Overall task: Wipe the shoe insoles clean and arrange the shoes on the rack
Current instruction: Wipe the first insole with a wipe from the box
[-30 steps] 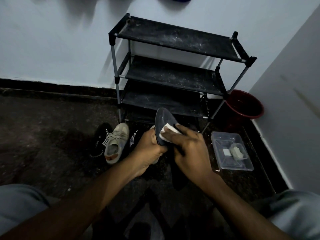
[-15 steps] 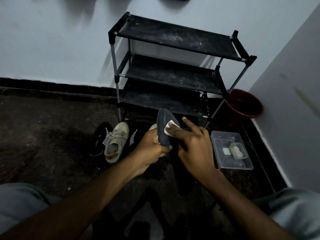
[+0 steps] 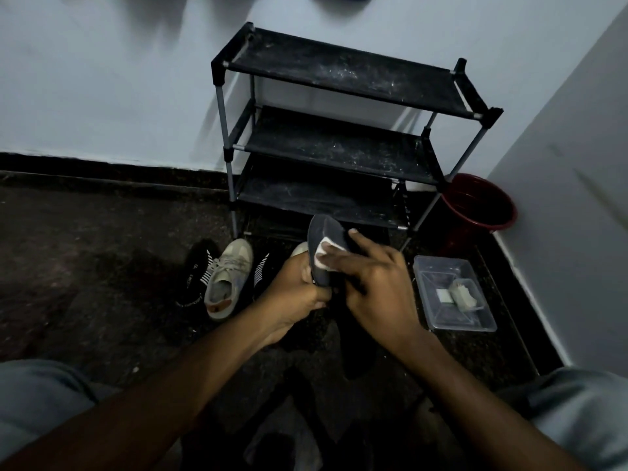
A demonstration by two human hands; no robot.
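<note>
My left hand (image 3: pixel 296 287) grips the lower end of a dark insole (image 3: pixel 324 232) held upright in front of the rack. My right hand (image 3: pixel 375 283) presses a small white wipe (image 3: pixel 325 256) against the insole's face, fingers laid across it. A black three-shelf shoe rack (image 3: pixel 339 144) stands against the wall with dusty bare shelves. On the floor to the left lie a beige sneaker (image 3: pixel 228 277) and two black shoes with white stripes (image 3: pixel 197 277), (image 3: pixel 263 270). Another pale shoe is mostly hidden behind my left hand.
A clear plastic box (image 3: pixel 453 294) holding small white pads sits on the floor at the right. A red bucket (image 3: pixel 479 205) stands in the corner beside the rack. The right wall is close. My knees frame the bottom corners.
My right hand has slid the wipe down the insole from its upper part toward the middle. The left hand keeps its grip on the insole's lower end.
</note>
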